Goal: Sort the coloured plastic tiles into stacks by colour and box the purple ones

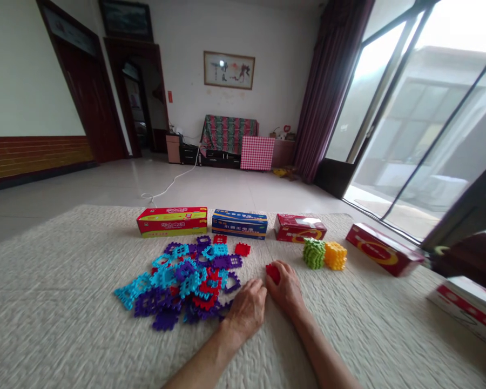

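Note:
On the textured cover, my right hand (285, 286) is closed around a red plastic building piece (272, 273), whose top shows between thumb and fingers. My left hand (249, 305) rests beside it with its fingers curled in; what they hold, if anything, is hidden. Left of that hand spreads a loose heap of purple, light blue and red notched pieces (186, 278). A single red piece (242, 249) lies apart at the heap's right edge. Further right stand a green stack (314, 254) and a yellow stack (336, 256) of similar pieces, side by side.
Behind the pieces stand a red and yellow box (172, 222), a blue box (239, 224) and a dark red box (300, 227). Another dark red box (383, 248) and a white and red box (470, 308) are at the right. The cover's (85, 259) far edge lies behind the boxes.

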Available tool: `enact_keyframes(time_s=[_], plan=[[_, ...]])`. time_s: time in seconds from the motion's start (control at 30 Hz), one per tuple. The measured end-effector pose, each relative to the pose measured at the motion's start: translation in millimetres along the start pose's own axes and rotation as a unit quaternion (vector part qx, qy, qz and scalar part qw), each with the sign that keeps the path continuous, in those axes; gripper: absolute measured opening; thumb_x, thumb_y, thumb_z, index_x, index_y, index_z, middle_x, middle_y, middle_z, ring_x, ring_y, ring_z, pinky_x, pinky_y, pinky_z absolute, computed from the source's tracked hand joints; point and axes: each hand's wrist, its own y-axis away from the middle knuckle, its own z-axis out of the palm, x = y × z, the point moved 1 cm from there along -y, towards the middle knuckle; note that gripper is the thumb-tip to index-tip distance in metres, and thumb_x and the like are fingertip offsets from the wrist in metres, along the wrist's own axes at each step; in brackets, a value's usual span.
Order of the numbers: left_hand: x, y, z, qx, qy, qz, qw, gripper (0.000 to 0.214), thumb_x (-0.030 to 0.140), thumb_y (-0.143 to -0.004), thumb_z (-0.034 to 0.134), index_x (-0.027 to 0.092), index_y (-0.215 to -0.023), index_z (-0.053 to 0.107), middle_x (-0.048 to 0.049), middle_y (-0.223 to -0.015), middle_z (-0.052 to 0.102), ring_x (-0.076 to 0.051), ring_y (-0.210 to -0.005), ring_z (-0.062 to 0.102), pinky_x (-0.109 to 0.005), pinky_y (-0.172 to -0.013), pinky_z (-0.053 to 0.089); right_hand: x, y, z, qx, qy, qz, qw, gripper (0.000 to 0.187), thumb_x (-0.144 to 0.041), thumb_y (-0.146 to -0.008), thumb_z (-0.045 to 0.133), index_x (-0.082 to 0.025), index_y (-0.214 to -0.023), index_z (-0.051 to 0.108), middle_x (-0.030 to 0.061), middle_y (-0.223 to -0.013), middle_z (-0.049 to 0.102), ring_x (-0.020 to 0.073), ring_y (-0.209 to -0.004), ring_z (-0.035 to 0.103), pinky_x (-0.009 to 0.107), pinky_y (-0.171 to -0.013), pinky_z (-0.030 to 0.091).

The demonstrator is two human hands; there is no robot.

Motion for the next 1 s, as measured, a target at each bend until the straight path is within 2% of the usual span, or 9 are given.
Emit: enact_keyframes(time_s=[0.2, 0.33, 0.43, 0.57, 0.63, 0.7, 0.83, 0.9, 1.0], plan=[[-17.9, 1.6, 5.4, 0.016, -0.022, -0.028, 0.999, 0.027, 0.009, -0.085, 0.033, 0.018, -0.088, 0.058, -0.0109, -0.102, 0.060, -0.024, -0.102, 0.053, -0.039, -0.091, 0.047, 0.1, -1.3, -0.8, -0.017, 0.004, 0.005, 1.000, 0.029, -0.024, -0.075, 0.053, -0.017, -0.102, 0.063, 0.0127, -0.115, 0.060, 0.0256, -0.100, 0.057, 0.040, -0.090, 0.044], [-16.2, -1.3, -2.5, 0.015, -0.029, -0.040, 0.999, 0.026, 0.008, -0.084, 0.034, 0.017, -0.083, 0.058, -0.0113, -0.097, 0.060, -0.024, -0.098, 0.055, -0.036, -0.088, 0.047, 0.9, -1.7, -0.3, -0.030, 0.006, 0.004, 1.000, 0.030, -0.026, -0.076, 0.052, -0.018, -0.103, 0.063, 0.0117, -0.116, 0.061, 0.0258, -0.102, 0.057, 0.040, -0.090, 0.044], [-11.6, -4.7, -22.3, 0.020, -0.010, -0.027, 0.999, 0.025, 0.008, -0.084, 0.036, 0.019, -0.084, 0.058, -0.0079, -0.093, 0.060, -0.019, -0.088, 0.057, -0.030, -0.080, 0.048, 2.2, -2.0, -0.1, -0.040, 0.010, 0.010, 0.999, 0.031, -0.029, -0.077, 0.052, -0.018, -0.104, 0.063, 0.0116, -0.118, 0.060, 0.0269, -0.102, 0.057, 0.042, -0.089, 0.044], [-23.0, -6.0, -64.7, 0.047, -0.064, -0.083, 0.993, 0.024, 0.013, -0.085, 0.040, 0.019, -0.090, 0.062, -0.0082, -0.095, 0.062, -0.021, -0.093, 0.057, -0.034, -0.085, 0.046, 1.9, -3.3, -1.9, -0.023, 0.004, -0.015, 1.000, 0.034, -0.032, -0.078, 0.053, -0.018, -0.108, 0.061, 0.0125, -0.122, 0.058, 0.0287, -0.106, 0.055, 0.045, -0.089, 0.044], [-36.2, -1.3, -84.9, 0.019, -0.087, -0.124, 0.988, 0.022, 0.018, -0.080, 0.049, 0.019, -0.097, 0.064, -0.0087, -0.100, 0.063, -0.023, -0.099, 0.056, -0.036, -0.092, 0.044, -2.0, -3.6, -4.0, 0.015, -0.011, -0.057, 0.998, 0.029, -0.030, -0.080, 0.053, -0.019, -0.106, 0.060, 0.0119, -0.120, 0.059, 0.0283, -0.107, 0.055, 0.046, -0.091, 0.043], [-50.1, 6.3, -99.2, -0.031, -0.107, -0.165, 0.980, 0.032, 0.026, -0.076, 0.057, 0.019, -0.106, 0.062, -0.0098, -0.111, 0.061, -0.026, -0.108, 0.054, -0.039, -0.098, 0.040, -8.5, -3.2, -5.7, 0.045, -0.037, -0.110, 0.992, 0.025, -0.025, -0.081, 0.051, -0.021, -0.104, 0.060, 0.0106, -0.118, 0.060, 0.0269, -0.108, 0.054, 0.047, -0.093, 0.042], [-67.3, 20.5, -105.6, -0.115, -0.123, -0.261, 0.951, 0.070, 0.045, -0.067, 0.065, 0.014, -0.128, 0.050, -0.0183, -0.134, 0.048, -0.036, -0.127, 0.042, -0.044, -0.101, 0.037, -21.5, -0.8, -6.4, 0.025, -0.083, -0.182, 0.979, 0.024, -0.019, -0.082, 0.050, -0.022, -0.103, 0.059, 0.0087, -0.113, 0.062, 0.0249, -0.107, 0.056, 0.044, -0.091, 0.045], [-70.1, 23.1, -102.9, -0.131, -0.126, -0.279, 0.943, 0.075, 0.042, -0.068, 0.064, 0.013, -0.134, 0.044, -0.0198, -0.138, 0.046, -0.036, -0.128, 0.041, -0.045, -0.102, 0.036, -24.8, 0.3, -6.7, 0.011, -0.091, -0.186, 0.978, 0.022, -0.019, -0.082, 0.050, -0.023, -0.101, 0.059, 0.0079, -0.109, 0.064, 0.0243, -0.103, 0.058, 0.043, -0.088, 0.046], [-73.6, 21.5, -104.1, -0.121, -0.133, -0.264, 0.948, 0.063, 0.027, -0.072, 0.057, 0.014, -0.133, 0.047, -0.0172, -0.132, 0.054, -0.030, -0.123, 0.049, -0.039, -0.102, 0.037, -25.6, 0.8, -7.3, -0.001, -0.102, -0.182, 0.978, 0.019, -0.019, -0.082, 0.049, -0.023, -0.098, 0.060, 0.0072, -0.106, 0.065, 0.0234, -0.098, 0.060, 0.042, -0.087, 0.046]])
